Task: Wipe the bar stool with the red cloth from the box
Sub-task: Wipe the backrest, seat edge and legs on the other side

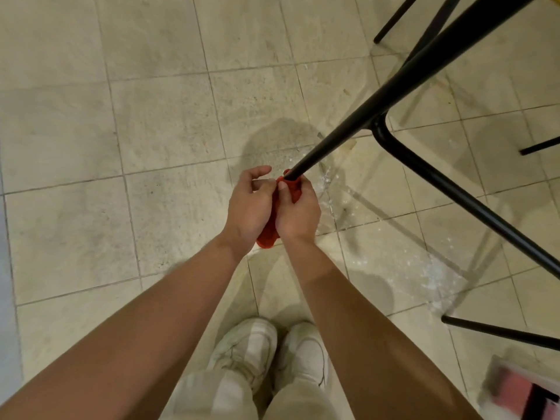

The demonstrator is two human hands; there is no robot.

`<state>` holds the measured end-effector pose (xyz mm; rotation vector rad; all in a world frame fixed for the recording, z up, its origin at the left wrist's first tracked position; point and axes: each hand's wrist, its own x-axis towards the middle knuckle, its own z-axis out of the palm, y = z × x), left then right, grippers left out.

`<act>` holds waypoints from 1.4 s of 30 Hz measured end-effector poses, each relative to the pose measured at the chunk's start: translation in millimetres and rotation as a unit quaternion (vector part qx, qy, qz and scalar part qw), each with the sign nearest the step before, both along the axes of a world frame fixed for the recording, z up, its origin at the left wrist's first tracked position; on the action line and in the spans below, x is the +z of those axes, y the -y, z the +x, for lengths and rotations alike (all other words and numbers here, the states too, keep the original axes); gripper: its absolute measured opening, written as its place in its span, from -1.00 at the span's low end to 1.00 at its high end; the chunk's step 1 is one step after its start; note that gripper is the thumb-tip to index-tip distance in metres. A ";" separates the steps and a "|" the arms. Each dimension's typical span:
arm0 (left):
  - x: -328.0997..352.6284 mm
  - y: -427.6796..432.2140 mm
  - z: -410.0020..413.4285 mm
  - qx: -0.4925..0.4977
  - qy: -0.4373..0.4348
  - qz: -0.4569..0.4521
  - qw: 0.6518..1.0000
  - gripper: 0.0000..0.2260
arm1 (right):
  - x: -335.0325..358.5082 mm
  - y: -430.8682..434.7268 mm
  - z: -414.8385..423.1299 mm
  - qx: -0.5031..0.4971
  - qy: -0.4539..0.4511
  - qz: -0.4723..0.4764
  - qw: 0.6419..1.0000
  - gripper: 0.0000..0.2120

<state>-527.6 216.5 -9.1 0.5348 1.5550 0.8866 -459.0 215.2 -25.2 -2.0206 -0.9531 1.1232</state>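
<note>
Both hands [272, 207] grip red cloth [268, 236] round bar stool leg [363, 122] btm.

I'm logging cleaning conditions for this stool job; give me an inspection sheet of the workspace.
Surface: beige tiled floor, scuffed.
Job's things: red cloth bunched round the end of the black metal stool leg; blurred pale box at lower right.
Clutter: white specks scattered on the tiles beneath the stool.
Hands: left hand and right hand both grip the cloth at the leg's end.
Cables: nothing seen.
Surroundings: white sneakers; further black legs at right.
</note>
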 end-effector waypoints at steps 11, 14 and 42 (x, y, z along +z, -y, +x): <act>-3.7 8.0 -16.3 -0.094 0.011 -0.036 0.995 -0.67 | 14.2 12.7 2.1 -0.024 -0.059 -0.007 0.998 -0.69; -3.0 20.6 -14.9 -0.170 0.017 -0.061 0.983 -0.57 | 14.4 32.3 8.4 -0.024 -0.150 -0.048 0.987 -0.73; 12.1 -32.9 -9.3 -0.152 0.000 0.096 0.984 -0.80 | 32.8 5.9 22.0 -0.051 -0.110 0.015 0.992 -0.73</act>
